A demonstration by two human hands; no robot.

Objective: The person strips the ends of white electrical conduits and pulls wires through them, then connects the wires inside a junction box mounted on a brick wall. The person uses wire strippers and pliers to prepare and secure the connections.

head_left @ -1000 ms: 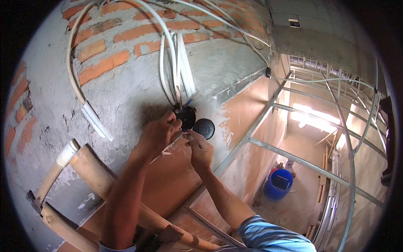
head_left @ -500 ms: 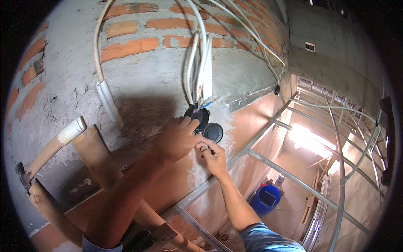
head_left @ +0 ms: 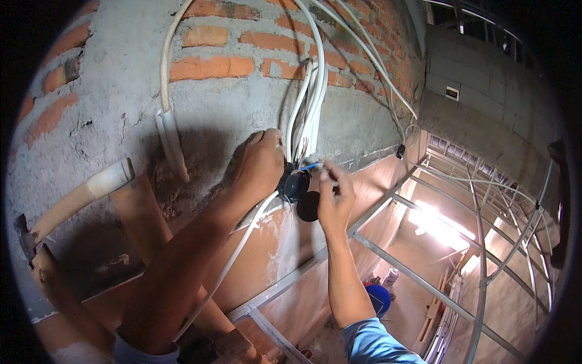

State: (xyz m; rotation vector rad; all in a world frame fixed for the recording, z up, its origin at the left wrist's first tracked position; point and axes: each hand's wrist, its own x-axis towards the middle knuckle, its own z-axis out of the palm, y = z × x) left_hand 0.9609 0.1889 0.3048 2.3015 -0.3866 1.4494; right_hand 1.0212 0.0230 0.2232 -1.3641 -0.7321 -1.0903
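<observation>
A black round junction box (head_left: 295,185) sits on the plastered wall, with a bundle of white cables (head_left: 310,103) coming down into it from above. My left hand (head_left: 260,164) wraps around the box's left side, fingers curled at the cable ends. My right hand (head_left: 336,197) is just right of the box and pinches a thin blue wire (head_left: 313,165) that sticks out of it. A black round cover (head_left: 307,207) hangs below the box, partly behind my right hand. One white cable (head_left: 239,246) runs from the box down along my left forearm.
The wall is red brick (head_left: 206,67) above and grey plaster below. A white conduit (head_left: 171,142) is fixed left of the box. Wooden ladder rails (head_left: 79,200) lean at the lower left. A metal frame (head_left: 400,273) spans the right, with a blue bucket (head_left: 381,298) on the floor far below.
The view has swung so the box sits more centred. My right hand rose from under the box to its right side and took the thin wire. My left hand stays on the box.
</observation>
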